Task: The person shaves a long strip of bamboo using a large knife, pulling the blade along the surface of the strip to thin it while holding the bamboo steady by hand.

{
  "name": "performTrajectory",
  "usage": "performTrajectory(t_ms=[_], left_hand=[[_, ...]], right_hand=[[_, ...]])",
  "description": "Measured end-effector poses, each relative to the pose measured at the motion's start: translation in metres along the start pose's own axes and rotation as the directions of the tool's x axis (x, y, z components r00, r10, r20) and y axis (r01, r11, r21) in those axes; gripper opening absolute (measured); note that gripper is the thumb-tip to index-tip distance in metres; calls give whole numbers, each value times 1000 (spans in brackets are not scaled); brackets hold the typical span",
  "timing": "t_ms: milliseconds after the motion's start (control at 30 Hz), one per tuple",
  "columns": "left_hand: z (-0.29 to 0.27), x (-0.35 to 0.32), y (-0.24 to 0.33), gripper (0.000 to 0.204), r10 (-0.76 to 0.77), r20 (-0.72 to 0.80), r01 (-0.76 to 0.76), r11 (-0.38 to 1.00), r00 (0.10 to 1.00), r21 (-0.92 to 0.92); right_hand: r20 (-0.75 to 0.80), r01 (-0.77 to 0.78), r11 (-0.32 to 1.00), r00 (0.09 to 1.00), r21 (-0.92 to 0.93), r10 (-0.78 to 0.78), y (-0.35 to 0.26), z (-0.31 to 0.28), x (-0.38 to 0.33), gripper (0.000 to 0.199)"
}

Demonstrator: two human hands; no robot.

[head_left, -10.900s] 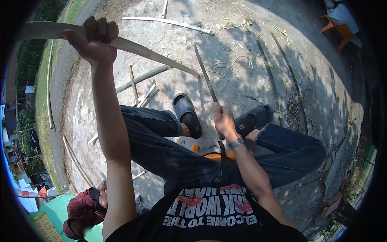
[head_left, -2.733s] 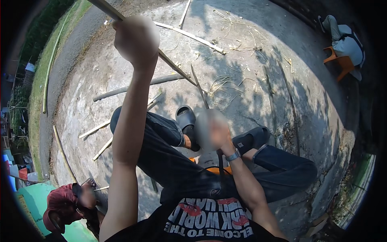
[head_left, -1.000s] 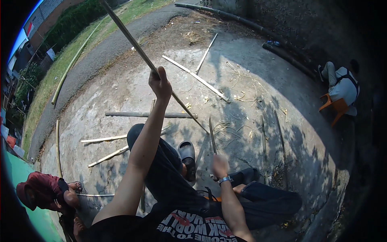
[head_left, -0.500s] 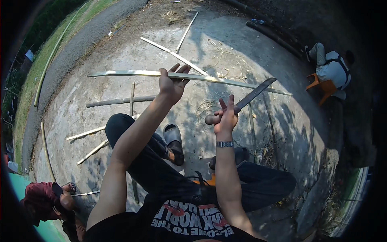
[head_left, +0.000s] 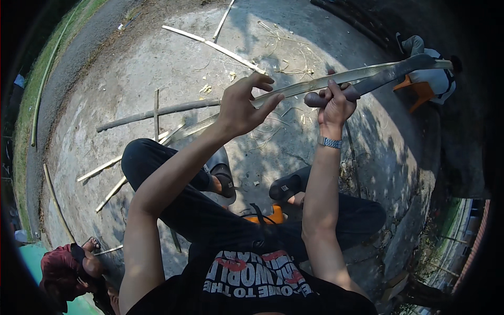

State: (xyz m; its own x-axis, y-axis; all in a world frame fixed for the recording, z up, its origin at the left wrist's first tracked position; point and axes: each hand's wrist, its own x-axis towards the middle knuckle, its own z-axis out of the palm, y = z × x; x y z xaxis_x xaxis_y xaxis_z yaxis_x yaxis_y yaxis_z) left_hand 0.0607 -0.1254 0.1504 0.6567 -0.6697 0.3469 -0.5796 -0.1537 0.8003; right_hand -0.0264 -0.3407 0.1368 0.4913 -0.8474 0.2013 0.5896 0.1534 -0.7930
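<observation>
The left grip (head_left: 239, 105), near the middle of the frame, is spread: thumb and fingers stand apart with a gap between them, in front of a long pale strip (head_left: 299, 88). Whether the fingers touch the strip cannot be told. The strip runs aslant from left of centre, behind that grip, to the upper right of the frame.

The right grip (head_left: 337, 111), right of centre, is curled around the handle of a long knife (head_left: 388, 77). The handle's rounded butt sticks out to the left; the broad dark blade points to the upper right, overlapping the strip's far part. Its raised fingers meet the strip in view, but whether they press on it is unclear. A metal watch (head_left: 329, 142) circles the right wrist.

On the ground, a dark pole (head_left: 163, 111) lies left of centre with a thin stick (head_left: 156, 107) across it. A pale slat (head_left: 212, 46) lies in the upper middle. A person in maroon (head_left: 65, 265) is at lower left; another person (head_left: 433, 73) sits on an orange chair (head_left: 417, 93) at upper right.
</observation>
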Motion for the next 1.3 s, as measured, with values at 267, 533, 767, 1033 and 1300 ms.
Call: performTrajectory(t_ms=[267, 533, 767, 1033, 1300], left_hand=[[-18, 48, -3, 27, -1, 134, 44, 947, 991, -317], [-79, 59, -31, 46, 15, -327, -126, 939, 945, -320], [-114, 64, -31, 75, 119, -658, -476, 785, 743, -396], [-159, 48, -3, 64, -90, -891, -426, 854, 446, -300], [-153, 27, 48, 67, 314, -802, -467, 883, 509, 49]], right_hand=[[256, 80, 951, 967, -299, -2, -56, 81, -42, 19], [197, -112, 967, 967, -230, 159, -49, 17, -113, 25], [9, -426, 750, 867, -506, 499, -10, -42, -179, 28], [183, -367, 741, 819, -563, 544, -3, -43, -206, 47], [224, -309, 764, 835, -567, 503, -20, -5, -180, 48]])
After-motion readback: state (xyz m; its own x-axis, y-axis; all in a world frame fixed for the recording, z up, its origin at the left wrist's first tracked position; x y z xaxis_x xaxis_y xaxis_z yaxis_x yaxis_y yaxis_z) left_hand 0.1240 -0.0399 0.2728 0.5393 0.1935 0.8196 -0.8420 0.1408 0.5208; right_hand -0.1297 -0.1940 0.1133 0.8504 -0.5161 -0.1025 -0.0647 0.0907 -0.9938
